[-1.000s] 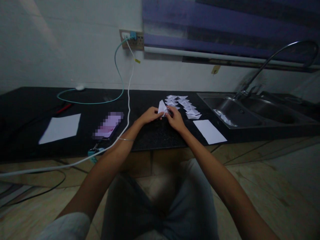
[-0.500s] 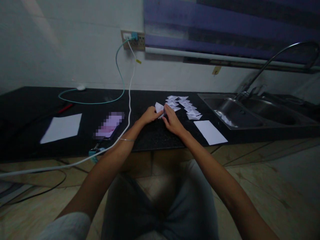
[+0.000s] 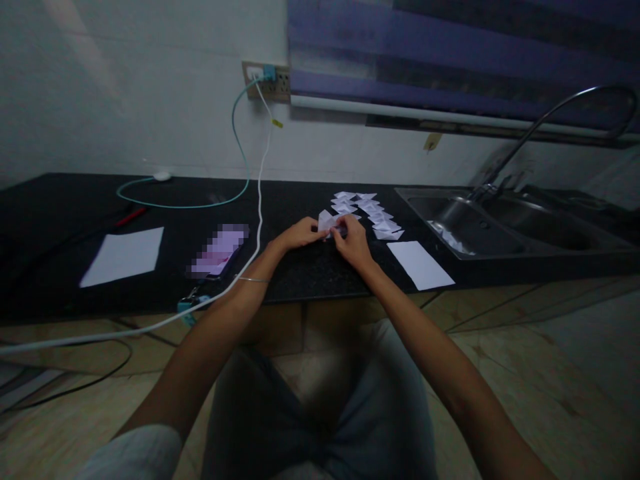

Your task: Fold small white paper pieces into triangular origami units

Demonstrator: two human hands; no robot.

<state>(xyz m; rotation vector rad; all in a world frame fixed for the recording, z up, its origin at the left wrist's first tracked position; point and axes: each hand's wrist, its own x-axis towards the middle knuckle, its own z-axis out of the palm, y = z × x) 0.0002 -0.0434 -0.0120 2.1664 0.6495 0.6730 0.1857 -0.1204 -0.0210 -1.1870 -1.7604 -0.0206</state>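
Observation:
A small folded piece of white paper point(image 3: 327, 221) is held between my two hands over the black countertop. My left hand point(image 3: 301, 233) pinches its left lower edge, thumb towards me. On its right side, my right hand point(image 3: 353, 241) grips it between thumb and fingers. Just behind it lie two rows of folded paper pieces point(image 3: 379, 217), several in each, the left row partly hidden by the held paper and my right hand. To the right of my right hand, a flat white sheet stack point(image 3: 421, 265) rests near the counter's front edge.
Another white sheet point(image 3: 125, 256) lies at the left, beside a phone point(image 3: 220, 252) with a blurred screen. A white cable point(image 3: 259, 200) crosses the counter and passes over my left forearm. A steel sink point(image 3: 470, 230) with a curved faucet point(image 3: 530, 130) is at the right.
The folded paper has shifted slightly right and tilted lower. My right hand has moved a little right and now pinches its right side; my left hand has moved slightly right and down.

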